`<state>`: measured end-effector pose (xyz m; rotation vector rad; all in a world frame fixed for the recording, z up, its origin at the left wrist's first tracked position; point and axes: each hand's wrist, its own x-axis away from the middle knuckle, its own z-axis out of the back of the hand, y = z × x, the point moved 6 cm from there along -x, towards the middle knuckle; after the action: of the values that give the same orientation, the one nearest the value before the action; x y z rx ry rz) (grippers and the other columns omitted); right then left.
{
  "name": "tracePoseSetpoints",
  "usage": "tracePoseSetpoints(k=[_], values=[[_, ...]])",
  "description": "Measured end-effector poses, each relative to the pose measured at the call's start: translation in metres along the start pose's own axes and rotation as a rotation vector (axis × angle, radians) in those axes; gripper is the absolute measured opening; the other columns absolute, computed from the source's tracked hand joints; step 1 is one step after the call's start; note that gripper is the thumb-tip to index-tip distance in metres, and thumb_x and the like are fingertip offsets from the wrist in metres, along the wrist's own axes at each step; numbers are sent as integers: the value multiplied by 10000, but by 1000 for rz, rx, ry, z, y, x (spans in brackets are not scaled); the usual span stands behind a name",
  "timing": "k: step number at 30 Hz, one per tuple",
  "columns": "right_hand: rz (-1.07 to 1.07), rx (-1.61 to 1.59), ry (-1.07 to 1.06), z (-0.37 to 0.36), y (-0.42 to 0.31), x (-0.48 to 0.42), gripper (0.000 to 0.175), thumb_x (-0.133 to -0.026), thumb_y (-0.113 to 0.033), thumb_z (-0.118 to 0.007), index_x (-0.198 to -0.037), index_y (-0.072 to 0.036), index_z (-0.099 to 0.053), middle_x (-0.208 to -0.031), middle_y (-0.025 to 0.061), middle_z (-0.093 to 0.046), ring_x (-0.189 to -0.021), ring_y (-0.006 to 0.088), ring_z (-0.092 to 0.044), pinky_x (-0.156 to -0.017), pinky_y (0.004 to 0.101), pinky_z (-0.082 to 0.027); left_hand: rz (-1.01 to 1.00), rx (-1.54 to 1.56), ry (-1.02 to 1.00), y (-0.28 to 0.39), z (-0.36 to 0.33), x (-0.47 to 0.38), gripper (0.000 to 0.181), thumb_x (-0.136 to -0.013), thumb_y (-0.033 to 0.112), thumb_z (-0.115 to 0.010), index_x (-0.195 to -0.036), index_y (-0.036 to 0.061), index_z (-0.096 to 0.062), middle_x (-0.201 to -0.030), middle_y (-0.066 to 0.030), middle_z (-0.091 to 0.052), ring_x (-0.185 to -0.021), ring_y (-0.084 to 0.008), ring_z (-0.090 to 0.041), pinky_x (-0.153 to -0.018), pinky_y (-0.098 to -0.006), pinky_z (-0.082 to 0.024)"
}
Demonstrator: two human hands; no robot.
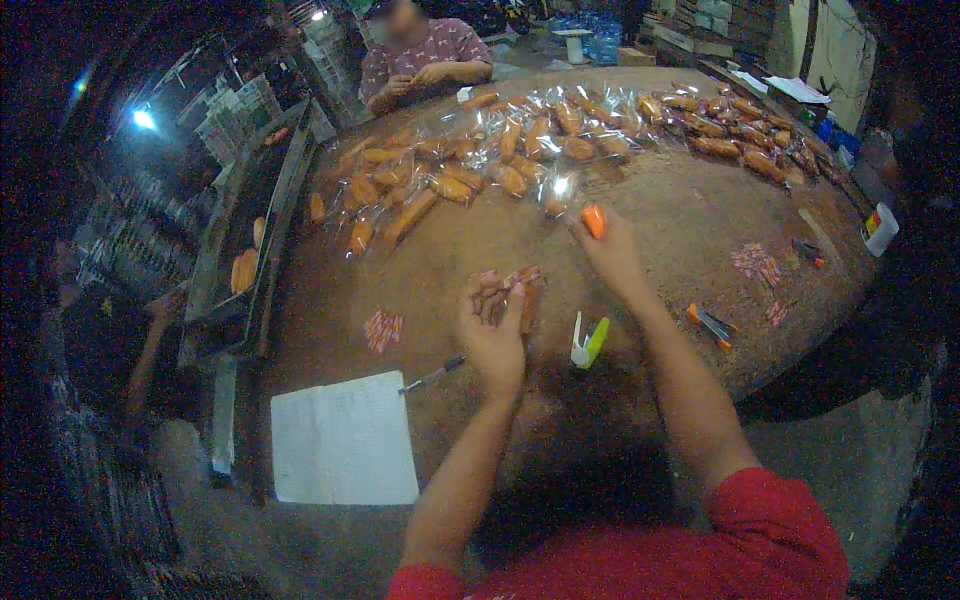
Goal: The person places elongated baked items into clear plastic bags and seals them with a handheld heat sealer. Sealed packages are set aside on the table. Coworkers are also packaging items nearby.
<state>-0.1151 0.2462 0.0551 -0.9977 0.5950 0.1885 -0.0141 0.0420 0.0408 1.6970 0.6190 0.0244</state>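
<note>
My left hand [495, 326] holds a clear plastic bag [531, 276] with a long brown item in it, over the middle of the wooden table. Further forward and to the right, my right hand [611, 251] grips a small orange tool [593, 221], perhaps a stapler. Just beyond it lies a pile of bread-like rolls in clear bags [510, 180]. A green and white stapler-like tool [591, 342] rests between my forearms. Left of my left hand is a small heap of pink and white strips [384, 330].
An open notebook [345, 442] and a pen [433, 375] lie at the near left. Orange and black tools [712, 326] and more pink strips [756, 264] are on the right. A white container [880, 229] stands at the right edge. Another person [427, 52] sits across the table.
</note>
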Motion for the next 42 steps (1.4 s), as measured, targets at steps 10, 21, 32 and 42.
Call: tracePoseSetpoints(k=[10,21,32,42], values=[[33,514,-326,-37,60,16,405,-825,-310,-754,-1110,-35,-667,-1112,225,-635,-1033,411,-605,-894,488,-496,28,2,11,1,9,-9,279,-899,-23,-663,-1157,-18,-557,-1120,-133,-645,-1063,-187,-623,-934,-308,-498],[7,498,-344,-35,53,19,533,-800,-459,-758,-1113,-39,-660,-1137,192,-595,-1075,380,-573,-919,461,-480,60,143,38,1,12,-11,195,-938,-10,-591,-1125,28,-550,-1032,-125,-682,-952,-180,-662,-858,-308,-525],[24,433,-331,-34,49,22,495,-801,-442,-761,-1087,-50,-662,-1144,189,-592,-1073,380,-573,-920,468,-476,18,16,53,13,14,-9,178,-932,-52,-540,-1102,-4,-518,-1077,-146,-662,-1013,-195,-657,-878,-310,-531],[110,-51,-484,-37,-23,27,395,-885,-395,-708,-1019,-25,-665,-1026,177,-649,-1014,328,-615,-917,420,-485,17,7,80,12,16,-9,179,-932,-51,-542,-1101,4,-522,-1077,-138,-665,-1036,-202,-645,-917,-322,-511]])
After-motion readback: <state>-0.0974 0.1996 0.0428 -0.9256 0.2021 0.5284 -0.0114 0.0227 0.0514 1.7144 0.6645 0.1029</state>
